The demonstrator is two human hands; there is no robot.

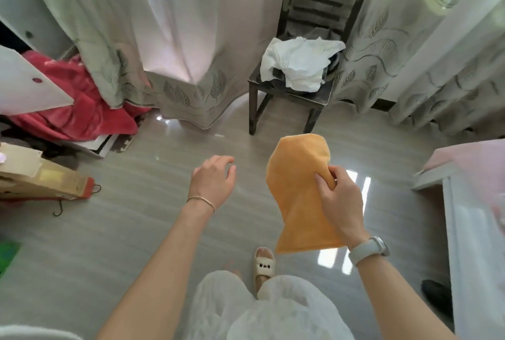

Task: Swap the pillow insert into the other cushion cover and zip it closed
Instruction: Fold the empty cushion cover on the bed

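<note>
The right hand (pixel 340 200) pinches the orange cushion cover (pixel 297 192) and holds it in the air above the floor (pixel 136 230). The left hand (pixel 213 178) hovers beside it, fingers relaxed, holding nothing.

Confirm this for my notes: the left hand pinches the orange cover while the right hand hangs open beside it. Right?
Not quite: the hands are swapped. In the head view the right hand pinches the orange cover, and the left hand hangs open beside it, holding nothing.
</note>
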